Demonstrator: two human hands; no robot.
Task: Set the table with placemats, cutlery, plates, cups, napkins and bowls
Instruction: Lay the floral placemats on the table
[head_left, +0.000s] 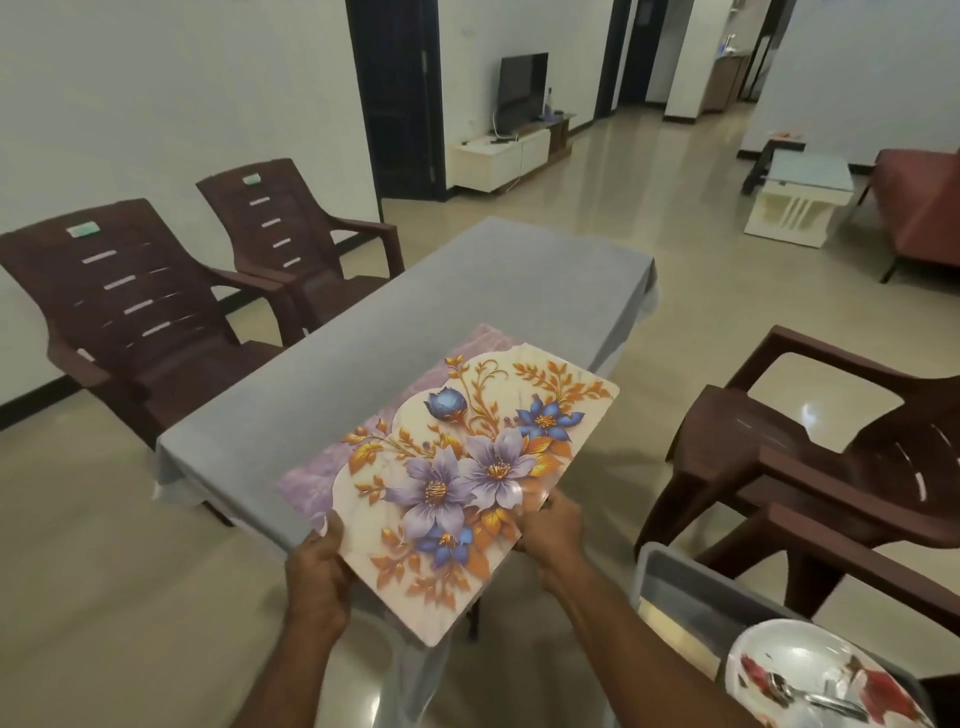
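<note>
Both hands hold a flowery mat (457, 483) over the near end of the gray table (415, 312). The left hand (317, 566) and right hand (550, 535) each pinch an edge. Lay it flat and straight, close to the table's side.

The walls (156, 78) are white and the tiled floor (649, 171) shines. Brown plastic chairs (135, 312) stand by the wall. A television (522, 85) sits on a low white cabinet (501, 158).
</note>
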